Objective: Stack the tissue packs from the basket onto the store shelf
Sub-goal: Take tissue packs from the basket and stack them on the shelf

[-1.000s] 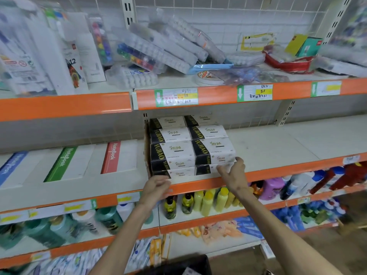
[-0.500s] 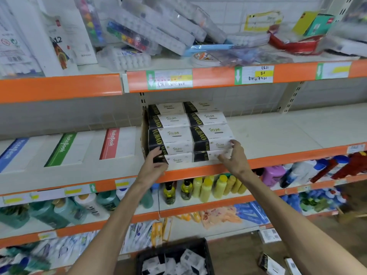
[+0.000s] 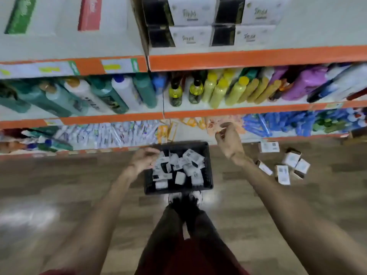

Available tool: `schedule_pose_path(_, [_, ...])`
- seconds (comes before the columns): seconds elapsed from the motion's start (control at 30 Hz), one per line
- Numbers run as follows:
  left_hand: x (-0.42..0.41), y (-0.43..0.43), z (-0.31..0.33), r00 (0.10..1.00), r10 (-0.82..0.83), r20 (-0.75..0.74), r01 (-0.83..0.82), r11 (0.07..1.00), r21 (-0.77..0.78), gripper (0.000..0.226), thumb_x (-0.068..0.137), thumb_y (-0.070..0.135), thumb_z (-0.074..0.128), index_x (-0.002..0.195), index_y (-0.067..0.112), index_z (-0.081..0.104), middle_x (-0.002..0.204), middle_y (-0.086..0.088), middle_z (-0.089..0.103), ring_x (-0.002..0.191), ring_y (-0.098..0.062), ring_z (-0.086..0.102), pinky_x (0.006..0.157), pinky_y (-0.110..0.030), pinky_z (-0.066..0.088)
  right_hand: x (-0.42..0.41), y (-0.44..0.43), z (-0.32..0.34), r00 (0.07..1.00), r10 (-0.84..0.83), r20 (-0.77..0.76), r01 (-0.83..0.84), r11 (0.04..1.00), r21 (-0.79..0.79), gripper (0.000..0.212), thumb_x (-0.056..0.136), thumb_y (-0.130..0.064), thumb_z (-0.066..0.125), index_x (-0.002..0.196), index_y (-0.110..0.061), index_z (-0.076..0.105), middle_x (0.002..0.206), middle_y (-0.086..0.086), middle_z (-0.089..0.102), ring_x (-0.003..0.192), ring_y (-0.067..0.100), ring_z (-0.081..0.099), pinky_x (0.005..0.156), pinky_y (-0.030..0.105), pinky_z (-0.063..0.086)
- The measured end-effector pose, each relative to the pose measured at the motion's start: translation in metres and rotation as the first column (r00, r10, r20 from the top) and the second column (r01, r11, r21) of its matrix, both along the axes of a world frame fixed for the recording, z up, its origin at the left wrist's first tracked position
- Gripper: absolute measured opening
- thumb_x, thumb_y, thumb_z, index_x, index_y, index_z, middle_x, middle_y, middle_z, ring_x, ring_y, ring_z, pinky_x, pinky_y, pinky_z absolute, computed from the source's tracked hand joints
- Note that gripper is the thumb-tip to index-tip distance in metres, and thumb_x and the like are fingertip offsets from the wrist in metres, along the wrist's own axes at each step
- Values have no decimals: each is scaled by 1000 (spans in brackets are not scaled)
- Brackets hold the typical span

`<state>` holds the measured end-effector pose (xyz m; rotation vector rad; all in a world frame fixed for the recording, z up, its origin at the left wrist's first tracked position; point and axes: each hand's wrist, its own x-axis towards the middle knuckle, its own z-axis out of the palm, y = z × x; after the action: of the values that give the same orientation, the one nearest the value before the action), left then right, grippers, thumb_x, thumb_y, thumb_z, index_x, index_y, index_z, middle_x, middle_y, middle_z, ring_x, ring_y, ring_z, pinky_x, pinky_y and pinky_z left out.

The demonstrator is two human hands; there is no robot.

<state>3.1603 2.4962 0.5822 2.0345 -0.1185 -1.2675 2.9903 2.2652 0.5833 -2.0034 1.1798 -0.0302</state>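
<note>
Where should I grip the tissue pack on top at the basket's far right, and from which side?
Come from above: the basket walls block the sides. The tissue pack lies tilted on top, so pinch across its narrow width, likely with the right hand.

Loose white tissue packs (image 3: 193, 155) in black basket (image 3: 174, 189), shelf stack (image 3: 190, 36) above

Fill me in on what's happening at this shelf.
A person stands over a black basket of tissue packs on the floor. The left hand is at its left rim among the packs; whether it grips one is unclear. The right hand hovers empty above. Stacked packs sit on the shelf, and stray packs lie on the floor nearby.
</note>
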Motion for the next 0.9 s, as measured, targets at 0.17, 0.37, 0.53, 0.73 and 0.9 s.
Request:
schedule_pose_path(0.17, [-22, 29, -126, 996, -37, -81, 51, 982, 180, 11, 89, 7, 63, 99, 2, 65, 86, -17, 60, 69, -26, 55, 64, -33, 47, -12, 35, -115, 971, 113, -212, -77, 983, 169, 32, 95, -27, 53, 120, -8, 43, 106, 15, 64, 96, 35, 62, 74, 35, 46])
schedule_pose_path(0.37, [-35, 44, -308, 996, -83, -39, 92, 929, 358, 12, 83, 15, 67, 94, 11, 68, 87, -9, 64, 84, -27, 62, 76, -37, 50, -26, 69, -305, 923, 163, -349, -63, 958, 279, 37, 92, -27, 58, 123, -10, 48, 106, 7, 58, 92, 23, 54, 75, 30, 41])
schedule_pose_path(0.53, [-46, 58, -449, 985, -172, -32, 167, 871, 462, 28, 83, 19, 67, 109, 9, 64, 83, -6, 63, 73, -21, 59, 72, -37, 49, -42, 85, -455, 884, 258, -389, -110, 925, 363, 36, 91, -24, 57, 120, -6, 43, 106, 15, 58, 93, 33, 59, 77, 44, 50])
schedule_pose_path(0.73, [-62, 35, -569, 922, -386, 46, 331, 841, 429, 33, 82, 25, 69, 104, 6, 53, 99, -15, 56, 85, -28, 57, 70, -35, 42, -44, 85, -588, 791, 259, -555, -48, 929, 366, 57, 89, -28, 61, 129, 2, 34, 130, 23, 46, 119, 40, 48, 90, 42, 41])
schedule_pose_path(0.9, [-86, -11, -647, 887, -456, 72, 380, 809, 448, 82, 74, 48, 73, 130, 2, 35, 131, -19, 41, 120, -39, 45, 91, -49, 47, -35, 88, -659, 670, 259, -696, -50, 951, 306, 104, 74, -57, 73, 141, 4, 21, 145, 24, 29, 137, 41, 30, 108, 48, 32])
